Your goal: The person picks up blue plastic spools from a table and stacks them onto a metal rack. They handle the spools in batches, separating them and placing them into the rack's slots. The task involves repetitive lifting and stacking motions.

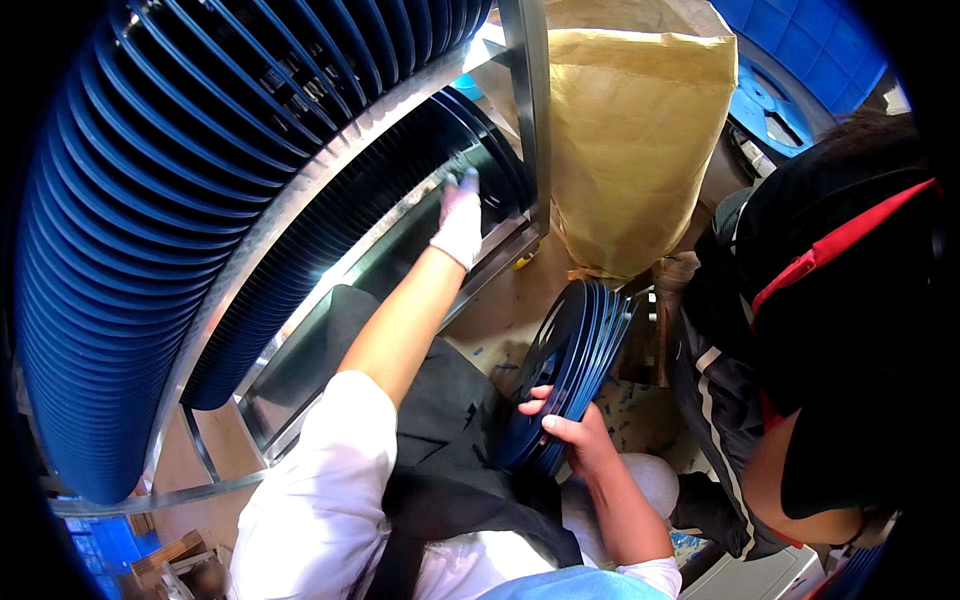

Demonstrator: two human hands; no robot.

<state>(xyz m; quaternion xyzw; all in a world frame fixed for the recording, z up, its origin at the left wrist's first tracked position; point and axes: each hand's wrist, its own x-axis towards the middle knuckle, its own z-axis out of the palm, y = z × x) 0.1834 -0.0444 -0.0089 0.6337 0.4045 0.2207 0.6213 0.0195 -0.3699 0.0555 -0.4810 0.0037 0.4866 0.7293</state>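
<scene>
My right hand (580, 437) grips a stack of thin dark blue plastic reels (590, 345); my thumb lies across the near edges and my fingers curl in through the middle. My left hand (460, 220), in a white glove with darker fingertips, reaches forward to the lower row of dark reels (300, 250) on a metal rack. Its fingers look stretched and apart, close to the reels at the right end (490, 160). They are slightly blurred, so whether they touch is unclear. Nothing shows in that hand.
A long upper row of blue reels (110, 300) fills the left of the rack, above its metal rail (225, 255). A tall yellowish sack (635, 140) stands beyond the rack post (530, 100). At my right, another person (840, 300) in dark clothes sits or bends close by.
</scene>
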